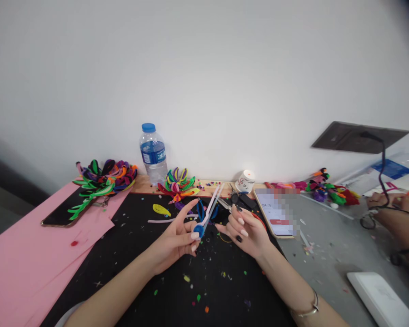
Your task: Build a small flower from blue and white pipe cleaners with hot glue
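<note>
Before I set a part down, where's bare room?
Roomiest: the pink paper in front of the dark phone, left of the black mat; one red bit lies there. Next: grey table between the lit phone and white box, with scraps. Crowded: along the wall from bottle to cup, and around the left hand and right hand.

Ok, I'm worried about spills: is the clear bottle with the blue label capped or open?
Capped: the blue cap sits on top of the bottle, which stands upright.

Looks fuzzy on blue piece [198, 230], shiny metal on scissor blades [226, 205] and bracelet [314, 307], glossy plastic on bottle [153, 156], matt on black mat [129, 281].
</note>
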The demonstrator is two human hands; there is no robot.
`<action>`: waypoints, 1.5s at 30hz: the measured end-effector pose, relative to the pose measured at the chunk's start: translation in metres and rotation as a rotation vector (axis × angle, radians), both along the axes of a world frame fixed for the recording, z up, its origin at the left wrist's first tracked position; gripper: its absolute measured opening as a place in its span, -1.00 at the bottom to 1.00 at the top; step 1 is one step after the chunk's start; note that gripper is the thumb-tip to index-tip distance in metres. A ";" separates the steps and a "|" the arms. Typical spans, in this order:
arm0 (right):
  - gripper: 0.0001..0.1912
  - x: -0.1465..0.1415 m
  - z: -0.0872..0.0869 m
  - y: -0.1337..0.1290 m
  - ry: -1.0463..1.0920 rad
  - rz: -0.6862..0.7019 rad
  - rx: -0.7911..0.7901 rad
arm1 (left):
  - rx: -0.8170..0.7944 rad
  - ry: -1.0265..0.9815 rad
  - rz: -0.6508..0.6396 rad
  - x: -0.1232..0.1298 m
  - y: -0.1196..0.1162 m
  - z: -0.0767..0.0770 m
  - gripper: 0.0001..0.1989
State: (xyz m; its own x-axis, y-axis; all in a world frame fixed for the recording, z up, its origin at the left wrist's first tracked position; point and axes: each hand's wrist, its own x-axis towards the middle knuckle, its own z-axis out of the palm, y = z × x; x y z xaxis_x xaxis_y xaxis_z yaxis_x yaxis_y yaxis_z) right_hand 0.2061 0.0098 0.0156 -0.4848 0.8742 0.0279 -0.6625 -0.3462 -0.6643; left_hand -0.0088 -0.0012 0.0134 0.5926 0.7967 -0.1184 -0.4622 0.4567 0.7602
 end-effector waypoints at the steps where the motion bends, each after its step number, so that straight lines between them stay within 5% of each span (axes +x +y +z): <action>1: -0.74 0.001 -0.002 0.001 0.006 0.017 -0.015 | -0.001 0.001 0.003 0.000 0.000 0.000 -0.16; 8: -0.77 -0.001 -0.003 0.001 -0.222 0.054 -0.047 | 0.002 0.013 0.011 0.001 0.001 0.000 -0.16; 14: -0.63 -0.002 -0.004 -0.005 -0.397 0.332 0.050 | 0.004 0.018 0.023 0.001 0.001 -0.001 -0.18; 21: -0.81 -0.007 0.003 -0.002 -0.147 -0.056 0.059 | -0.006 0.008 0.016 0.001 0.001 0.001 -0.16; 24: -0.82 -0.008 0.004 0.000 -0.089 -0.093 0.058 | -0.009 0.004 0.016 0.001 0.001 0.002 -0.16; 36: -0.76 -0.001 -0.004 0.001 -0.188 0.059 -0.063 | -0.023 0.029 0.032 0.001 0.002 0.001 -0.16; 45: -0.68 0.001 -0.010 -0.002 -0.364 0.406 -0.018 | -0.018 0.034 0.045 0.001 0.002 0.000 -0.19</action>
